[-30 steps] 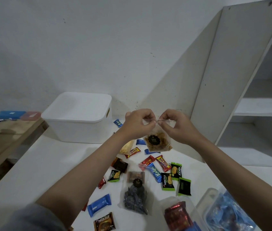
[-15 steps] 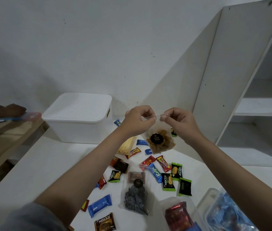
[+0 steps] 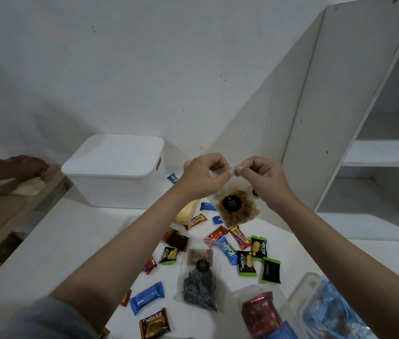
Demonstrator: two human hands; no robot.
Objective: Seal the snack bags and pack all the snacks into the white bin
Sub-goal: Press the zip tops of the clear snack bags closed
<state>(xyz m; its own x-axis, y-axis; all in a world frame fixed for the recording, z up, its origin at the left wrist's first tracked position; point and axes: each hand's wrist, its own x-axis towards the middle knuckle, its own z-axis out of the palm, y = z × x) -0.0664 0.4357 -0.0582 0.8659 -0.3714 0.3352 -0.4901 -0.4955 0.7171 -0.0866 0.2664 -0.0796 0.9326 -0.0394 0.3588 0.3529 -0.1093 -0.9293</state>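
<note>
Your hands have lifted the bag [image 3: 236,206] higher — left hand [image 3: 202,174] and right hand [image 3: 264,178] pinch its top. Sealing step; next, press along the strip.

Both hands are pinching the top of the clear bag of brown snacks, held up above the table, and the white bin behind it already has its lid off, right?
Not quite. The head view shows the white bin with its lid on. The rest holds: the left hand and right hand pinch the top of the clear bag of brown snacks, held up above the table.
</note>
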